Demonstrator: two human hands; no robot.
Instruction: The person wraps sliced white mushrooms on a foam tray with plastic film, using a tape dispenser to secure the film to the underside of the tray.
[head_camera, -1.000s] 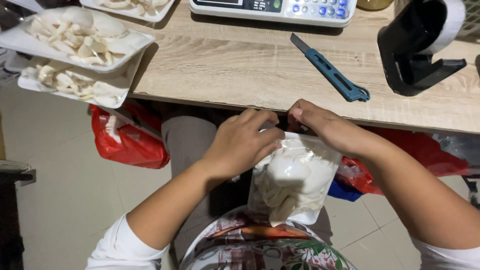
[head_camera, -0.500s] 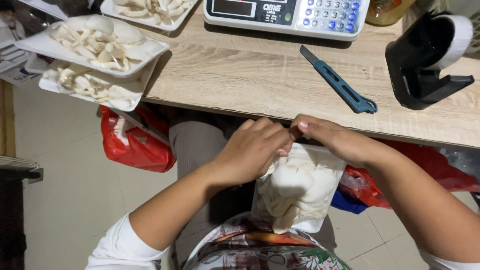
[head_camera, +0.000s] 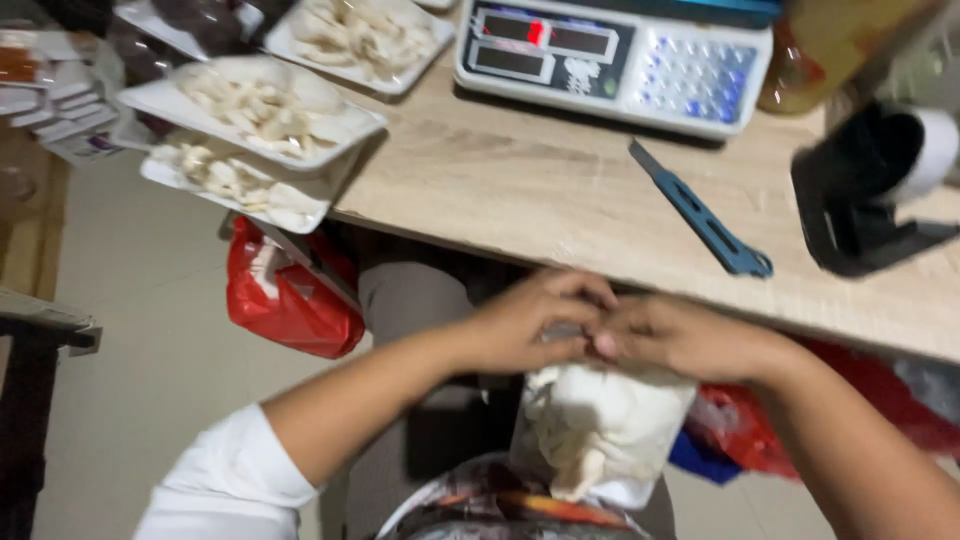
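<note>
Below the table edge, hands (head_camera: 590, 335) pinch a clear bag (head_camera: 600, 430) (white pieces).

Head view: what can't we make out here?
- Top of the clear bag: covered by the left hand and right hand, so its mouth is hidden.
- Scale: far side cut off by the top edge.
- Tape dispenser: smeared by motion blur.
- White pieces on the trays: too blurred to identify.
</note>
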